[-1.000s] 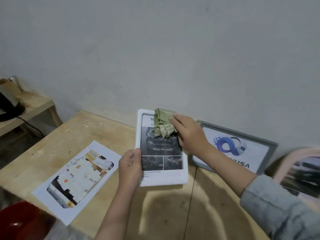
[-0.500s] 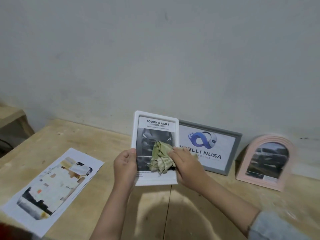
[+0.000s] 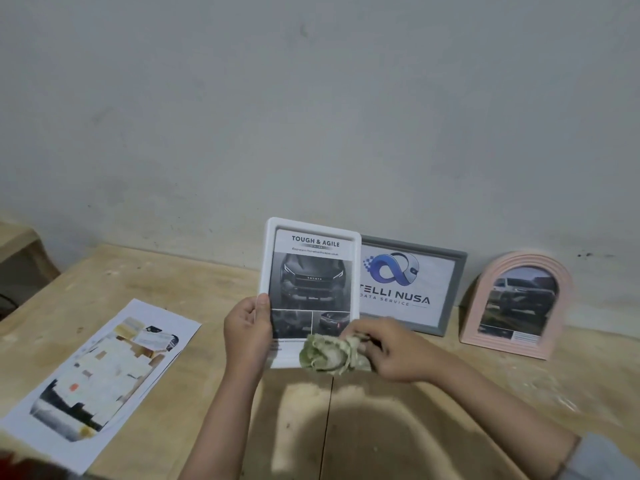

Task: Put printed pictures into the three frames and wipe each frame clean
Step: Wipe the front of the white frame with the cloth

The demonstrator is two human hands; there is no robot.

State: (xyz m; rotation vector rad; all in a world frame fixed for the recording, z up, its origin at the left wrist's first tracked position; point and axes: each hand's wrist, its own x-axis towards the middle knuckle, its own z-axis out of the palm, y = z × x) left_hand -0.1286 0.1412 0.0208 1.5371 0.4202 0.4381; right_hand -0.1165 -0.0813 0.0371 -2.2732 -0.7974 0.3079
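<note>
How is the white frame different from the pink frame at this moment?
The white frame is rectangular; the pink frame has an arched top. The white frame is gripped at its left edge by the left hand, with the right hand holding a green cloth at its lower edge; the pink frame stands untouched on the table by the wall. Both hold a printed car picture.

Cloth at white frame (btm edge)

Smooth white plastic frame, crumpled green cloth, matt raw wooden table
</note>
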